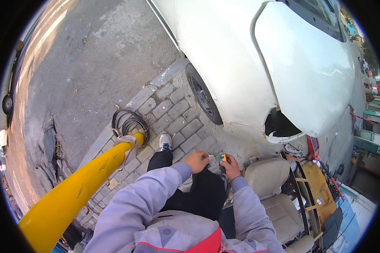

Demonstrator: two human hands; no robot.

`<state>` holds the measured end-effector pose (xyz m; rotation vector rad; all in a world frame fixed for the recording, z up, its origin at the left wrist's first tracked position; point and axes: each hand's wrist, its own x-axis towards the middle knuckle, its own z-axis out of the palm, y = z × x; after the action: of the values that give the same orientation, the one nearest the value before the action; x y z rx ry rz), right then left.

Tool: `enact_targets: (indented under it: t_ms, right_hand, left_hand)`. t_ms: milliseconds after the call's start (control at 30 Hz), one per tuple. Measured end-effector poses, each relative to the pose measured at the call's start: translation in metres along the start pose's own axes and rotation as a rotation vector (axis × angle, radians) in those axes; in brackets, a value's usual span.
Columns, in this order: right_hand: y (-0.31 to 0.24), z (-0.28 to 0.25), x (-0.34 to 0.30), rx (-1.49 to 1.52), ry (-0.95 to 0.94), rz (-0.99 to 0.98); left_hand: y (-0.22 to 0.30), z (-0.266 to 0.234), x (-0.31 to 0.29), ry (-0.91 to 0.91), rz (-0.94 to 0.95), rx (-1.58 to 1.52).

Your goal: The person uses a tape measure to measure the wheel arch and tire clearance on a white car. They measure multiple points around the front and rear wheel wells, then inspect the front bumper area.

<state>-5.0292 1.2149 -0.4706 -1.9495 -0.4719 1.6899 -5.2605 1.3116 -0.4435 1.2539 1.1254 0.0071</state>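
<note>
My left hand (197,162) is closed, with its fingertips pinched near a small whitish thing (211,158) too small to name. Just to its right, my right hand (231,168) closes on a small orange and green box-like object (222,157), held between thumb and fingers. The two hands are close together but apart, in front of my body above my dark trousers. Both forearms are in pale lilac-grey sleeves.
A white car (236,55) with an opening in its front corner stands ahead. A yellow pole (80,185) leans at left, with coiled black hose (123,120) at its foot. Beige car seats (267,177) and a ladder-like frame (302,180) stand at right. Grey paving bricks (179,109) lie underfoot.
</note>
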Motion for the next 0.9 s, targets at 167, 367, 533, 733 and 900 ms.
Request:
enact_targets:
  t_ms: [167, 367, 533, 733, 900]
  right_hand:
    - [0.018, 0.050, 0.067, -0.167, -0.083, -0.266]
    - [0.014, 0.077, 0.156, -0.429, -0.037, -0.410]
    - [0.022, 0.095, 0.240, -0.525, 0.023, -0.531]
    - [0.060, 0.107, 0.336, -0.537, 0.052, -0.783]
    - [0.072, 0.090, 0.329, -0.582, -0.019, -0.725]
  left_hand:
    - [-0.072, -0.013, 0.088, -0.013, -0.052, -0.078]
    - [-0.139, -0.026, 0.200, -0.030, 0.006, -0.387]
    - [-0.184, -0.046, 0.285, -0.169, -0.137, -0.666]
    - [-0.228, -0.056, 0.365, -0.144, 0.212, -0.769]
    - [-0.225, -0.050, 0.354, -0.019, 0.192, -1.040]
